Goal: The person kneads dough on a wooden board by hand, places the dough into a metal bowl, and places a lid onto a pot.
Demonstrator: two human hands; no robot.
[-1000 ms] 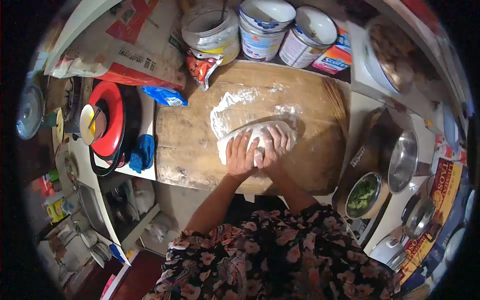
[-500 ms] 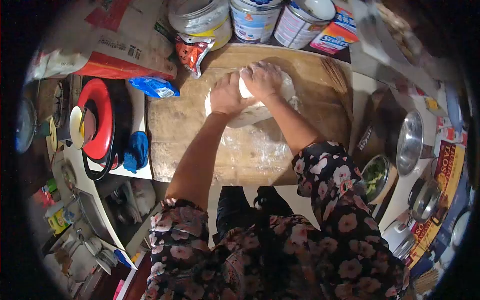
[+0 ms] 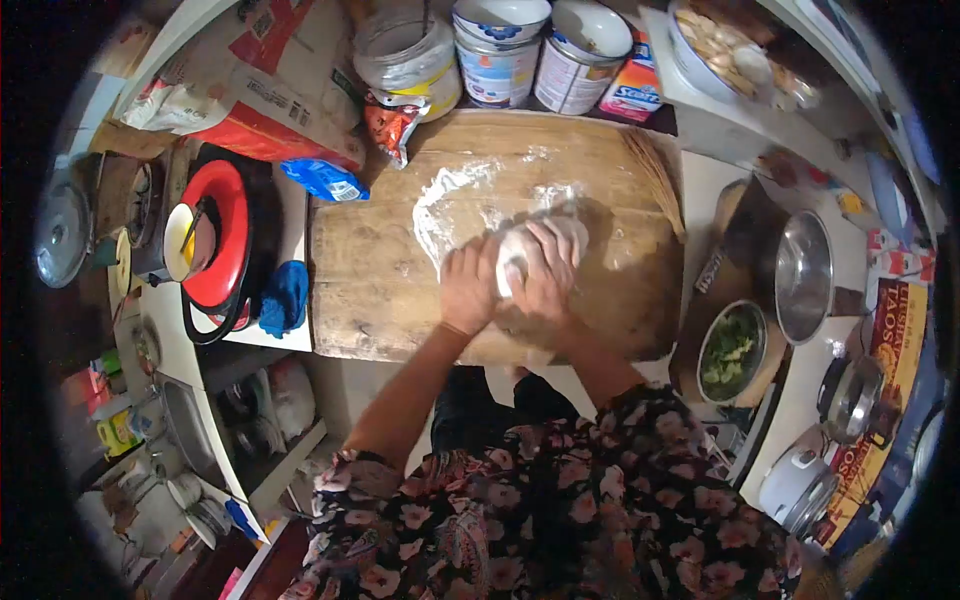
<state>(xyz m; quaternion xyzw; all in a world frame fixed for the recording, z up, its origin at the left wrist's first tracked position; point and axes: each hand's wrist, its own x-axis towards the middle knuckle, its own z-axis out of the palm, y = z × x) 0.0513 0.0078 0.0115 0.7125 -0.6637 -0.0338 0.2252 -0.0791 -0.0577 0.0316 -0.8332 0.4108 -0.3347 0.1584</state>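
Note:
A pale lump of dough [image 3: 512, 246] sits on the wooden board [image 3: 370, 290], near the middle of its front half. My right hand [image 3: 541, 268] is wrapped over the dough from the right, its fingers curled across the top. Against the dough's left side my left hand [image 3: 468, 285] is pressed, fingers bent; the fingertips and the dough's underside are hidden. White flour [image 3: 440, 200] lies in a smeared curve behind and left of the dough.
A glass jar [image 3: 405, 60], tins with bowls on top [image 3: 497, 75] and a red packet [image 3: 392, 128] line the back. To the left are a blue packet [image 3: 325, 180] and a red basin [image 3: 215, 235]. A bowl of greens [image 3: 732, 350] and steel bowl [image 3: 803, 278] stand right.
Both hands have drawn the dough toward my body, from the back of the board to nearer the front. The flour smear behind it is uncovered. The dough looks more gathered.

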